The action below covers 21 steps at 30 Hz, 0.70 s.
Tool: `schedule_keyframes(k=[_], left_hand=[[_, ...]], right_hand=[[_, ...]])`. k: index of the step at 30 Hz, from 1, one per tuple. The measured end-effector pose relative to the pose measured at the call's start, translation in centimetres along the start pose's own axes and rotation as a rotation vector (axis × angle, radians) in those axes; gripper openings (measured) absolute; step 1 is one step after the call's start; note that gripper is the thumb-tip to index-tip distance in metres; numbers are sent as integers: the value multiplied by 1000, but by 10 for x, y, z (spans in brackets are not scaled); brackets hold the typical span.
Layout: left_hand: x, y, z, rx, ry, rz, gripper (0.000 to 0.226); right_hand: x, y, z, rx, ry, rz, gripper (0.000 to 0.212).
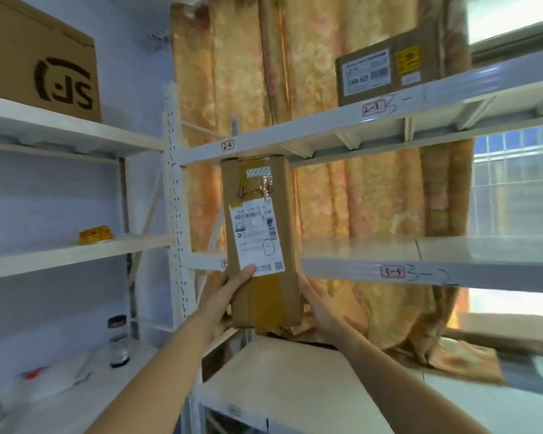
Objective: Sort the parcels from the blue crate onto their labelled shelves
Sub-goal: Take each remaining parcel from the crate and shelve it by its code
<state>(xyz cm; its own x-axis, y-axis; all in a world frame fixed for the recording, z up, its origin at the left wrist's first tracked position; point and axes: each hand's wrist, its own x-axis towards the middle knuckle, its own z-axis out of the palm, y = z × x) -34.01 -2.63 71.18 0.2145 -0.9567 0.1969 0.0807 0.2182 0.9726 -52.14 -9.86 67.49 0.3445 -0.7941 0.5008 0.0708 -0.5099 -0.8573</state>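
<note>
With left hand and right hand level, gripping the parcel by its lower end, long axis upright above the grip, top beneath shelf 2-2.

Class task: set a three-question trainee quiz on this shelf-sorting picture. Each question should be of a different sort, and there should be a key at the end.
1. True or false: the left hand and the right hand both hold the brown parcel.
2. What does the red-bordered tag just above the parcel's top read? A 2-2; B 3-3; C 1-1.
3. Fill in: the labelled cardboard box at upper right stands just above the shelf tag reading ___.

Key: 1 true; 2 A; 3 2-3.
</note>
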Motion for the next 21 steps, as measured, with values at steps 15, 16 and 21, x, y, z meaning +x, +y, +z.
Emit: schedule_keyframes(k=[15, 16, 21], left_hand=[[-27, 19, 207, 180, -624, 133, 78], [-32, 12, 219, 226, -633, 151, 80], [-55, -30, 267, 321, -633, 297, 91]], right_hand=[[-114, -128, -187, -890, 406, -44, 63], [-128, -128, -194, -924, 408, -38, 62], [-195, -107, -231, -1070, 395, 52, 66]])
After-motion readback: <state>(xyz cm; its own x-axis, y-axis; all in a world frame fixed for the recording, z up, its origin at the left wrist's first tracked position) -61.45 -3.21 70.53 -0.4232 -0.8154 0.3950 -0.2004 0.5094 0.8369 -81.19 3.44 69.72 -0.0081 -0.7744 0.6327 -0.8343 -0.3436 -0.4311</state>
